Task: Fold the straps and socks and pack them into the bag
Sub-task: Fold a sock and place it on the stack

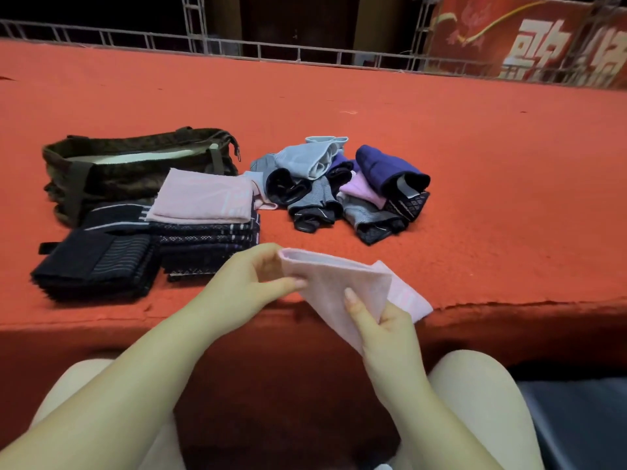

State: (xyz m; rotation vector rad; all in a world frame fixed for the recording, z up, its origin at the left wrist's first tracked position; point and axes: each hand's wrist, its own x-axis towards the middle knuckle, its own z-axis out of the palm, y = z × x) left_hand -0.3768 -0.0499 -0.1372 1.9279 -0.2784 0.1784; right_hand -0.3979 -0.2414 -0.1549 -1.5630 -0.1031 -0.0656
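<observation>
Both grips pinch the pink sock just above the red surface's near edge, left hand at its cuff, right hand lower down; probably light, limp knit, best folded from its ends, near the folded stack.

We see a red carpeted platform bearing a dark bag, folded dark stacks and a loose sock pile.
</observation>
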